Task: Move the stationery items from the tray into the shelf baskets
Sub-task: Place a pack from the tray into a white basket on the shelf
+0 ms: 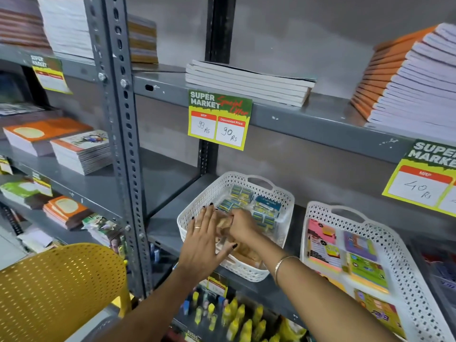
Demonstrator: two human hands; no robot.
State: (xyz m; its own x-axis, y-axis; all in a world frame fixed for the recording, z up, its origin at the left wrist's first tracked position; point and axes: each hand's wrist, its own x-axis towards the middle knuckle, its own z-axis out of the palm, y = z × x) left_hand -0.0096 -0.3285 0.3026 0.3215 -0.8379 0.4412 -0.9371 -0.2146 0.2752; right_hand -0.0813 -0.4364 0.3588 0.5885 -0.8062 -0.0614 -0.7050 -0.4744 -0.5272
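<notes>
On the middle shelf [162, 218] of a grey steel rack stand two white perforated baskets, side by side but apart. At the lower left, in front of the rack, is a yellow perforated plastic piece [61, 287]; whether it is the tray cannot be told, and nothing shows on it.

The left hand [204, 240] lies over the near left corner of the left basket [283, 196]. Its fingers are straight and spread, released, and it holds nothing; the fingertips reach toward the packets inside. It wears a ring and dark nail polish.

This basket holds small blue-and-yellow boxes [240, 196] in rows at the back and tan packets along the near side. The right hand [243, 224], reaching in from the right with a thin bangle on its wrist, is curled round one tan packet [224, 224] and grips it inside the basket, just beside the left hand's fingers.

The right basket [318, 208], larger and with a handle slot at the back, contains flat packs of sticky notes [320, 236] in pink, purple, green and yellow, lying face up in two rows.
</notes>
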